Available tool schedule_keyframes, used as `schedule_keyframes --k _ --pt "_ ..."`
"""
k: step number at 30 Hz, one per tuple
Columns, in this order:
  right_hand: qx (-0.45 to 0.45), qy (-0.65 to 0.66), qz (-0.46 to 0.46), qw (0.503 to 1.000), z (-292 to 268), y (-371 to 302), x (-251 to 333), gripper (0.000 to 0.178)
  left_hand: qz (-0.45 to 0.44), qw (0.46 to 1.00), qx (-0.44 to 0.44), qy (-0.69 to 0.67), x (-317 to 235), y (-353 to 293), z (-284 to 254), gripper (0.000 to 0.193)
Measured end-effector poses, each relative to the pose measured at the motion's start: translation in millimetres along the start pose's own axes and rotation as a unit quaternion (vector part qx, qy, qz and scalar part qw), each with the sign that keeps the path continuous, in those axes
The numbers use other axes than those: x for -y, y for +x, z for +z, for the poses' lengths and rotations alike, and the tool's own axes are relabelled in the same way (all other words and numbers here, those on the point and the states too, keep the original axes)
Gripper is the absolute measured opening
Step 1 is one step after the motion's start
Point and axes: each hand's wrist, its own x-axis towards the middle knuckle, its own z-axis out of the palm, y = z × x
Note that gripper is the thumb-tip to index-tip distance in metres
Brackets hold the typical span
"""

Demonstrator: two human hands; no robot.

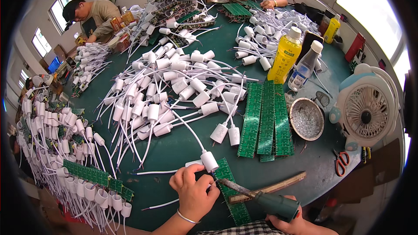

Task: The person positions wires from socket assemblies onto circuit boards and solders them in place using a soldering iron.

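My left hand [193,191] is closed in a pinch at the lower end of a white cylindrical lamp socket [209,161], where its thin leads come out. A white cable runs up from that socket toward the pile. Below the fingertips lies a green circuit board strip [237,211] on the table, crossed by a wooden stick [272,187]. In my right hand [289,222] is a soldering iron [274,204] with a green handle; its tip points at the board, close to the left fingertips. Whether the tip touches the leads cannot be made out.
Piled white sockets [165,82] cover the table's middle, and wired boards [85,174] stand at left. Green strips [261,122], a metal bowl [307,119], bottles [285,56], scissors [341,162] and a fan [365,104] are at right. Two co-workers [93,15] sit across.
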Motion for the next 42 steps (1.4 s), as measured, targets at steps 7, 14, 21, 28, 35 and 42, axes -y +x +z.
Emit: schedule_keyframes --k 7,14,21,28,35,42 --pt "0.008 -0.071 -0.111 0.991 -9 -2 -14 0.034 0.011 1.0 -0.006 0.009 4 0 3 0.012" --pt "-0.033 -0.005 -0.033 0.999 -3 -7 -13 0.028 0.004 1.0 -0.006 0.005 0 1 0 0.012" --pt "-0.036 0.014 -0.008 0.999 0 -4 -10 0.031 -0.006 1.0 -0.011 -0.004 0 0 1 0.011" --pt "-0.027 -0.059 -0.032 0.997 0 3 0 0.035 -0.012 1.0 -0.009 -0.013 1 2 1 0.01" --pt "-0.022 -0.043 -0.03 0.998 -1 0 -2 0.043 -0.011 1.0 -0.005 -0.017 1 3 -1 0.011" --pt "0.016 -0.041 -0.011 0.999 -1 1 2 0.049 -0.006 1.0 -0.006 -0.01 2 3 0 0.012"
